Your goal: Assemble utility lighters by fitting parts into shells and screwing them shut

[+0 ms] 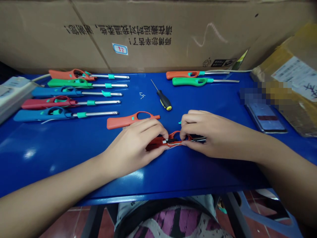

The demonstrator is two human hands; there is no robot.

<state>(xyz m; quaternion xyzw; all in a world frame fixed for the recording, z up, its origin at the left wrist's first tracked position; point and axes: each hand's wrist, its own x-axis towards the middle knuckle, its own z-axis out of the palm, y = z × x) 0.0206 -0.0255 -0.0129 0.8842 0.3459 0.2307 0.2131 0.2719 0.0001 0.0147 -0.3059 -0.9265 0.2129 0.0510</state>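
Note:
Near the table's front middle lies an opened orange gas lighter point(175, 142), its inner parts showing. My left hand point(142, 140) grips its handle end, thumb and fingers pinching around a small white and black part point(168, 141). At the other end, my right hand point(200, 134) pinches the lighter by the trigger opening, where a metal tube point(198, 139) runs under the palm. Just beyond my left hand rests a loose orange-red half shell point(120, 121). A small turquoise piece point(180, 123) shows beside my right fingers. Both hands cover much of the lighter.
A screwdriver point(163, 100) lies past my hands. Several long-necked lighters point(54, 113) line the left; an orange lighter point(182, 75) and a green one point(189, 81) lie at the back right. A phone point(266, 115) and taped box point(284, 79) stand right; cardboard point(148, 19) walls the back.

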